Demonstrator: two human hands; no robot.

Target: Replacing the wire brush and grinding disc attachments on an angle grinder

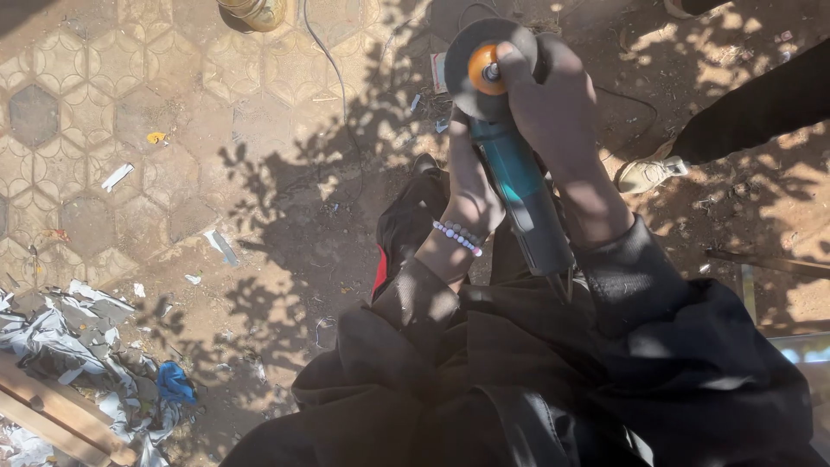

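While your left hand (pixel 471 186) grips the heavy, rigid grinder (pixel 519 186) body, your right hand (pixel 549 99) fingers pinch its disc (pixel 484 69) hub.

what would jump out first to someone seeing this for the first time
The teal angle grinder at top centre, its grey disc with an orange hub facing up. The right hand is at the disc while the left hand, with a beaded bracelet, grips the body. Crumpled scraps lie lower left.
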